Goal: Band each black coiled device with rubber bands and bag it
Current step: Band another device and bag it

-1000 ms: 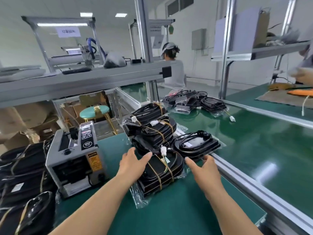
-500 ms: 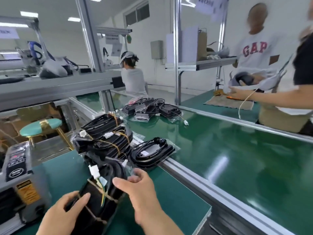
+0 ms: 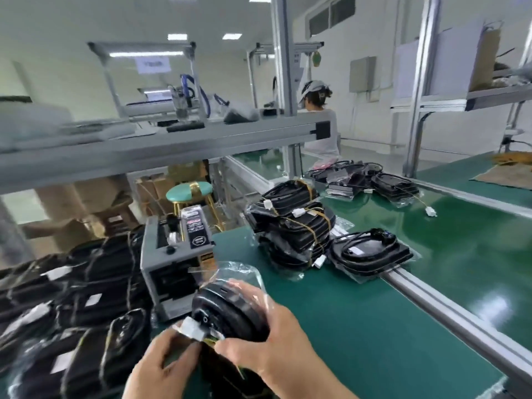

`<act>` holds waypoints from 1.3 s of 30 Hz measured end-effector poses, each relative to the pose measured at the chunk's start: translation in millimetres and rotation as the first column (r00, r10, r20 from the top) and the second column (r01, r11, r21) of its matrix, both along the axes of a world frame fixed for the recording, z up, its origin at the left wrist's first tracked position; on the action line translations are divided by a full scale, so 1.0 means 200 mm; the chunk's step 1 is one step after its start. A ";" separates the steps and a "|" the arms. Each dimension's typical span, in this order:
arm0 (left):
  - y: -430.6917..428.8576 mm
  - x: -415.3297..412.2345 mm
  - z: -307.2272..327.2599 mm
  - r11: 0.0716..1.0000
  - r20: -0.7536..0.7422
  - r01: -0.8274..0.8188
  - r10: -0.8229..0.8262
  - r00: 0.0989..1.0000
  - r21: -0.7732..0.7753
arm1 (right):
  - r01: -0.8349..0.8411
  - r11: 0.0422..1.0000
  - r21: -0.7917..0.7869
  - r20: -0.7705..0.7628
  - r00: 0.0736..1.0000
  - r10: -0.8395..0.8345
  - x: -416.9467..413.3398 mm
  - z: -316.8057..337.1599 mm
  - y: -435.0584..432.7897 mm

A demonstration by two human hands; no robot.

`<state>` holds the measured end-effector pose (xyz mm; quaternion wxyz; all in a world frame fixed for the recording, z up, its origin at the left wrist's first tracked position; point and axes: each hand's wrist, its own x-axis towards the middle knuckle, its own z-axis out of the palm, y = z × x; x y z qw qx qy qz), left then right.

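Head view: both hands meet low in the middle, just above the near edge of the green table (image 3: 359,326). The right hand (image 3: 267,338) has its grip wrapped round a black coiled device (image 3: 227,309), fingers curled over the top and thumb underneath. A clear plastic bag (image 3: 241,272) covers the device, and its loose open end stands up behind the fingers. The left hand (image 3: 161,367) has its grip pinched on the white connector (image 3: 192,331) that sticks out at the device's near-left end. This part is blurred, so exactly how the fingers lie is hard to make out.

Just behind the held device stands a grey tape dispenser (image 3: 175,260). To its left, a pile of bagged devices (image 3: 72,298) with white labels fills the lower left corner. Farther back on the table is a stack of banded devices (image 3: 290,223), bagged, with tan rubber bands crossing them and white connectors showing. Just beside the stack on its right, one flat bagged device (image 3: 371,254) lies by the aluminium rail (image 3: 431,300), which separates the table from the green conveyor belt (image 3: 460,240). More black devices (image 3: 359,180) lie at the far end of the belt. Beyond the table are a teal stool (image 3: 188,190) and a seated person in a cap (image 3: 316,110), facing away.
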<state>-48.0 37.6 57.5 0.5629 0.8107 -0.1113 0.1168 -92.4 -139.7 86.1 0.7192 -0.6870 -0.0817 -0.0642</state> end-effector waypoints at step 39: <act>-0.06 0.61 0.13 0.680 -0.732 -0.480 -0.123 0.670 -0.554 | 0.309 0.938 -0.158 0.140 0.947 -0.289 0.07 -0.09 0.03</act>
